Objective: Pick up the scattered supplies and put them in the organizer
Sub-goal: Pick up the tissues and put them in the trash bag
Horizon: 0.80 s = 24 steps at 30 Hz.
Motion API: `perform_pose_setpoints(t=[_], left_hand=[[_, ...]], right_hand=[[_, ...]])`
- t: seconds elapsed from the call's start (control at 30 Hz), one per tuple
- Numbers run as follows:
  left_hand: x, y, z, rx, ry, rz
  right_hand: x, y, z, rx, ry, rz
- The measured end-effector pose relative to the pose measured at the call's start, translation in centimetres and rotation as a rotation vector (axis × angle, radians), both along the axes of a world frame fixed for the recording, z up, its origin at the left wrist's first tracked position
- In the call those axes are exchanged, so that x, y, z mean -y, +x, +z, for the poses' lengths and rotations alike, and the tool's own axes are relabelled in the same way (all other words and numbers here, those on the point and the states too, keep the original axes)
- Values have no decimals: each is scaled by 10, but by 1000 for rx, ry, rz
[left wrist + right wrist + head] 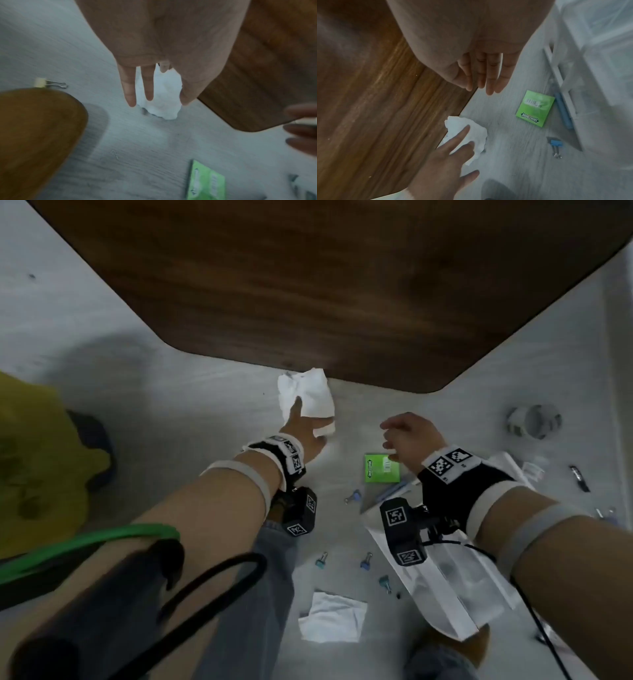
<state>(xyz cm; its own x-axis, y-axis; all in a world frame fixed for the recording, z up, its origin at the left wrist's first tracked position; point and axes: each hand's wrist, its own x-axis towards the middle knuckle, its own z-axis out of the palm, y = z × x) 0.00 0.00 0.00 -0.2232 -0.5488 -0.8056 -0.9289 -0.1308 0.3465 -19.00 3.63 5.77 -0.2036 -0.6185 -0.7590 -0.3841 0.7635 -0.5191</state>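
Note:
My left hand (301, 422) reaches toward the table corner and holds a crumpled white tissue (308, 395). Its index finger lies on top and the tissue drapes over the other fingers (462, 135). In the left wrist view the tissue (163, 97) shows beyond the fingers. My right hand (400, 436) hovers with relaxed fingers and holds nothing, just above a green gum pack (382, 469) (536, 108) on the floor. A clear plastic organizer (445, 577) lies under my right forearm. Several small binder clips (366, 559) are scattered on the grey floor.
A dark wooden table (308, 285) overhangs the far side. A tape roll (534, 421) and a dark pen (580, 478) lie at the right, and a flat white tissue (334, 616) lies near my knees. A blue pen (563, 112) rests beside the organizer. A yellow object (41, 457) sits at the left.

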Motion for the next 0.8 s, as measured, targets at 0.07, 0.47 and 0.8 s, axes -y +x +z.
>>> perform_pose_setpoints(t=[0.07,0.47,0.8], left_hand=[[-3,-3,-31,71,-18,-79],[-65,16,53,144,-268,373],[-218,24,164,143,-89,481]], right_hand=[[-1,1,-15,41,-25,-43],[-42,-20,55,136,-47,-74],[-151,-9,135,199,178,180]])
